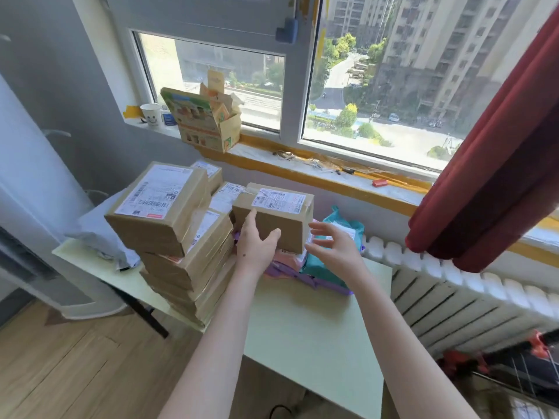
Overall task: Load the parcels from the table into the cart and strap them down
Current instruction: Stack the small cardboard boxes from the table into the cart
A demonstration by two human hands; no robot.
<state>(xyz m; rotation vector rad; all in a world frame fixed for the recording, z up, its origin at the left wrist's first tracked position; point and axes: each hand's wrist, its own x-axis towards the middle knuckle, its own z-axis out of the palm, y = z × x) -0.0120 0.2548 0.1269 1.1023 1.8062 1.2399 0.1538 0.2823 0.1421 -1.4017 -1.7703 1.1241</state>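
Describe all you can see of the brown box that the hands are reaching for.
The brown box is an oblong cardboard parcel, sealed with clear tape, with a white printed shipping label on top. It lies flat on pink and purple soft mailers on the table, right of the stack of boxes. The left hand rests on its front face; the right hand, spread open, hovers just off its right end.

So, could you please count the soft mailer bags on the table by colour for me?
Grey bag: 1
Pink bag: 1
Purple bag: 1
Teal bag: 1
Total: 4, as far as the overlapping pile lets me tell.
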